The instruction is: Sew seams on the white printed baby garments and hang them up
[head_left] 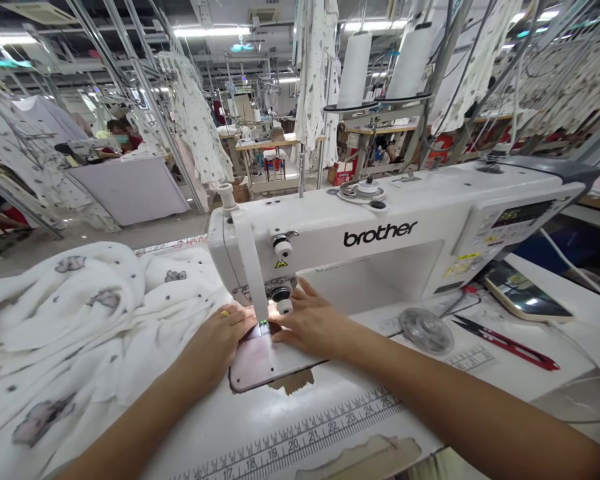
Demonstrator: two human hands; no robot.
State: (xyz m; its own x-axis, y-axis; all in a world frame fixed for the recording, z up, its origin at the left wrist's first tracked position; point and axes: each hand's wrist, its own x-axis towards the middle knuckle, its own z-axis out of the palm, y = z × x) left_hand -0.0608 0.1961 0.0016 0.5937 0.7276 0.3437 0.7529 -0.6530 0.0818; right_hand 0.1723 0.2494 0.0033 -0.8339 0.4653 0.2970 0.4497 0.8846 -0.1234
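Observation:
A white Brother sewing machine (380, 233) stands on the work table (300, 433). My left hand (219, 340) rests on white printed fabric (75, 320) left of the needle, fingers curled toward the metal needle plate (260, 360). My right hand (310, 323) lies just right of the needle under the machine head, its fingers pressed together at the presser foot. Whether either hand pinches anything at the needle is hidden.
Red thread snips (510, 343) and a phone (525, 297) lie on the table at the right, near a clear bobbin disc (427, 330). A ruler tape (300, 440) runs along the front edge. Garments hang overhead. Another person sits at the far left (120, 137).

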